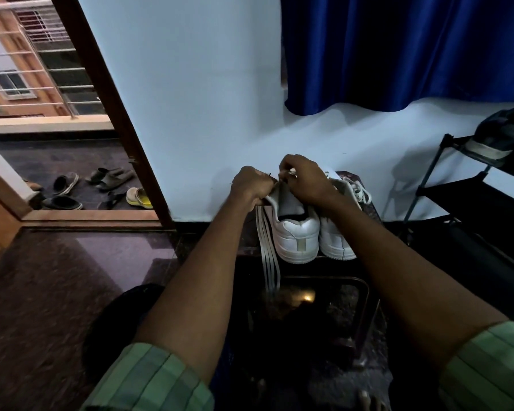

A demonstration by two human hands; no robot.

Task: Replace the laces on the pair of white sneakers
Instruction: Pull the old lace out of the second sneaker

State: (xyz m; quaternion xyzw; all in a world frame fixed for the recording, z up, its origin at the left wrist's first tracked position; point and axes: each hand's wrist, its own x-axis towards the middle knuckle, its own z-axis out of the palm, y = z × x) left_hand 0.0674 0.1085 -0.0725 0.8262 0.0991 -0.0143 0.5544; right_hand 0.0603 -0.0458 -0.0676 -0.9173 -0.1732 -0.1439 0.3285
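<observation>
Laces (268,250) hang from the clenched left hand (251,185) over the surface's (371,209) near edge; beside them, two white sneakers (297,235) stand there, the right hand (304,180) pinching something small above the left one.

Blue curtain (404,51), sandals (110,178) outside doorway, shoe rack (469,185).

Two white sneakers are set side by side, heels toward the camera, on a dark worktop (365,280). The left sneaker (294,232) is unlaced at the collar; flat white laces (269,256) hang beside it. The right sneaker (339,232) is seen laced.
</observation>
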